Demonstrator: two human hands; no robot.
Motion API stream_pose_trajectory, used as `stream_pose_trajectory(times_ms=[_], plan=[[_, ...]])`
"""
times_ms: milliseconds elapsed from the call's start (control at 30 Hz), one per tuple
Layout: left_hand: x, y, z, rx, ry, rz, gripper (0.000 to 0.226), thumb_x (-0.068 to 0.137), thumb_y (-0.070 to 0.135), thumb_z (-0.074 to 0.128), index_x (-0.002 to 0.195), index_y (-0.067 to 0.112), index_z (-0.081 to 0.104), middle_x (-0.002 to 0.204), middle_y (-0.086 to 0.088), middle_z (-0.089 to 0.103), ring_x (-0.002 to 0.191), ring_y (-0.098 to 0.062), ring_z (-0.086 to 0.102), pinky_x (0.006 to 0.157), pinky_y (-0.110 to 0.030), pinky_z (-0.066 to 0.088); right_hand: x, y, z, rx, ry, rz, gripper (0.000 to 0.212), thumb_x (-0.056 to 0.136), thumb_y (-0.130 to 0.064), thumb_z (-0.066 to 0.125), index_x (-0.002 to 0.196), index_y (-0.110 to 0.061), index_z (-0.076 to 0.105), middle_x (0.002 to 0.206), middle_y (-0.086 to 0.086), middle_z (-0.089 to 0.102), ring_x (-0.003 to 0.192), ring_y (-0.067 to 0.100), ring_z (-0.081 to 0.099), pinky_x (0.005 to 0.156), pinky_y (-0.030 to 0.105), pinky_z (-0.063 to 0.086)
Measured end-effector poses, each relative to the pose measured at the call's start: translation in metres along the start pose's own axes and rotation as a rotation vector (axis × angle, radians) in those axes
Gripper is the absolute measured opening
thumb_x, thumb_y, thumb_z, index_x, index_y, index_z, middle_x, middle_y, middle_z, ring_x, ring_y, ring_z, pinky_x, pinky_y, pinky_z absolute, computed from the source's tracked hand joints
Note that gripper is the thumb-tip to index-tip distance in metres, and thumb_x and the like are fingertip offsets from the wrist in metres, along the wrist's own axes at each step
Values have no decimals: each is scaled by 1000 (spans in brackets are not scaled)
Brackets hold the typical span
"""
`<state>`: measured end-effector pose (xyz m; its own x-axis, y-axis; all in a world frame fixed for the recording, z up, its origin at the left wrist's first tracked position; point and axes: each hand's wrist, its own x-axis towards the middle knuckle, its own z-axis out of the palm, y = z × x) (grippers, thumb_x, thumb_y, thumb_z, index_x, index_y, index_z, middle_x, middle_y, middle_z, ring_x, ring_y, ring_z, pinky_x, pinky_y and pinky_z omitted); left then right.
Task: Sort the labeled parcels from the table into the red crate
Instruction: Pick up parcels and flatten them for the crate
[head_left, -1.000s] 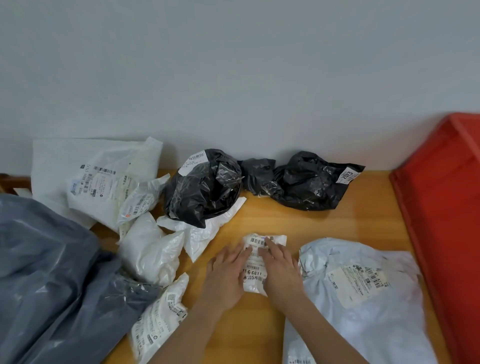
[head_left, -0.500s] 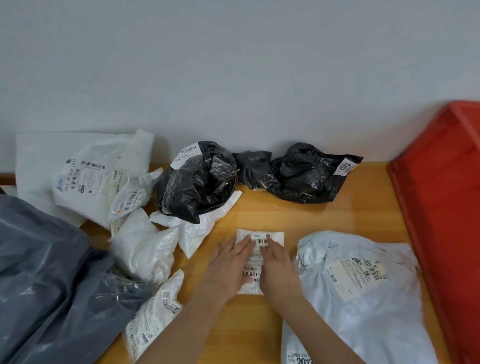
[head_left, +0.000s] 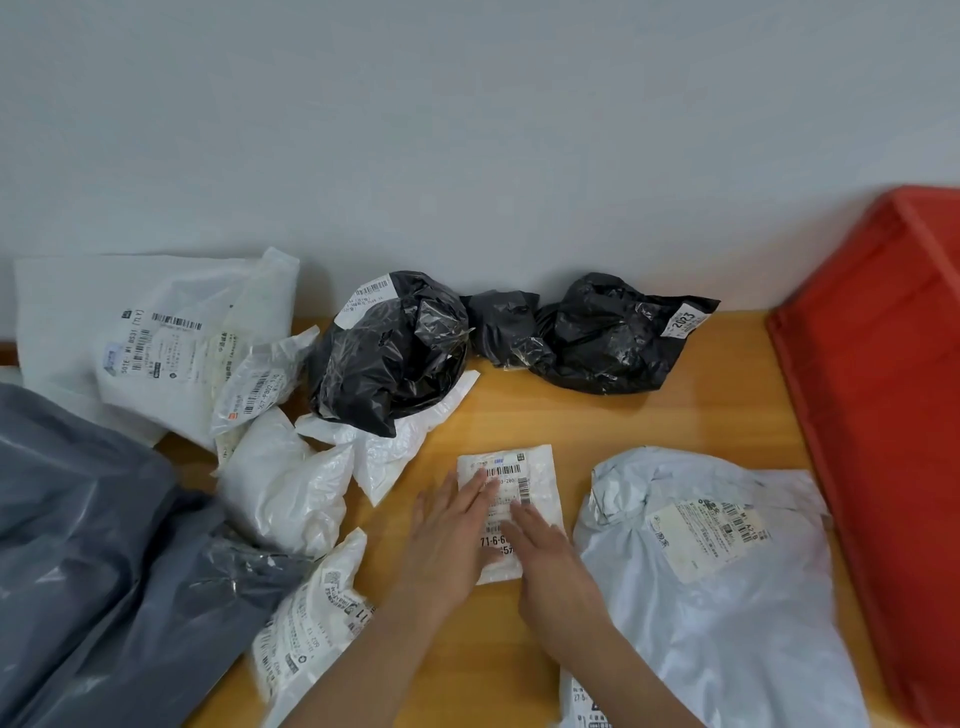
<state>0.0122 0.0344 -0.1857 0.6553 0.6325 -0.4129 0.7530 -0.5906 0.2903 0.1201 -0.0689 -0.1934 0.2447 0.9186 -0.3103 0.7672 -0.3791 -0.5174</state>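
At bench centre, a small white parcel (head_left: 511, 506) lies label up under both hands. Left hand (head_left: 451, 535) and right hand (head_left: 548, 556) press it with fingers straight, gripping nothing, probably to flatten the label for reading. Open bench lies beyond it; a large grey parcel (head_left: 727, 597) sits between it and the red crate (head_left: 883, 415).

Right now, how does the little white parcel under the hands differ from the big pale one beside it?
The small white parcel lies flat, with both hands on it; the large pale parcel is bulky, crumpled and untouched. The small parcel's label nearly covers it; the large parcel's fills one corner. Both lie label-up on the table.
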Motion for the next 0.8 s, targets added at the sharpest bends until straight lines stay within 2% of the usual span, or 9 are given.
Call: stream_pose_trajectory(times_ms=[67,133,233,400,467,567,667,733,800], plan=[[-11,-1,8,1,35,33,61,100,36,48,154,29,20,163,13,2,151,-14,-3,122,-43,-2,-6,2,5,-17,-69,32,81,82,12,40,154,-22,22,163,-9,1,150,8,1,120,27,0],[-19,-2,16,3,1,31,56,103,25,42,154,28,20,163,15,-2,150,-12,-3,122,-44,-1,-4,3,5,-44,-101,52,83,83,10,40,155,-24,16,162,-11,-5,149,6,-2,117,24,-4],[-21,2,15,15,-30,19,62,101,13,42,156,25,15,163,11,-6,151,-15,-4,122,-47,-1,-1,0,1,-39,-142,72,82,83,9,40,155,-23,16,163,-10,-4,149,6,-1,119,26,0],[-31,10,3,44,82,22,51,92,8,54,141,19,48,159,2,25,146,-14,20,120,-40,5,-8,-6,-11,-4,-107,49,77,83,10,39,152,-22,30,162,-10,9,149,10,9,119,26,19],[-44,12,9,72,18,21,54,91,5,50,144,16,44,160,0,23,146,-16,21,121,-42,6,-19,-8,-9,33,-84,72,75,84,10,38,151,-22,31,162,-11,14,148,8,15,116,24,24],[-59,16,19,107,-122,-22,70,92,1,48,154,14,21,164,0,5,150,-20,10,120,-48,4,-28,-8,-2,2,-157,88,70,87,8,38,152,-18,29,163,-7,8,148,7,13,118,25,19],[-56,18,13,36,-159,-47,65,92,4,48,152,17,29,163,0,13,149,-21,12,121,-49,3,-24,-8,-3,-25,-208,120,65,88,5,40,149,-16,34,163,-5,11,148,9,16,119,29,20],[-61,18,3,-171,-22,-91,55,90,7,50,143,20,45,154,-1,35,141,-19,32,120,-45,19,-20,-13,-5,-8,-169,138,58,90,1,40,144,-17,43,160,-3,21,145,12,26,116,30,26],[-74,16,-6,-447,280,-223,48,86,2,53,131,18,58,132,-1,56,116,-19,54,102,-36,43,-17,-22,-2,30,-86,128,50,92,-2,42,139,-18,51,153,-2,37,138,14,38,110,26,33]])
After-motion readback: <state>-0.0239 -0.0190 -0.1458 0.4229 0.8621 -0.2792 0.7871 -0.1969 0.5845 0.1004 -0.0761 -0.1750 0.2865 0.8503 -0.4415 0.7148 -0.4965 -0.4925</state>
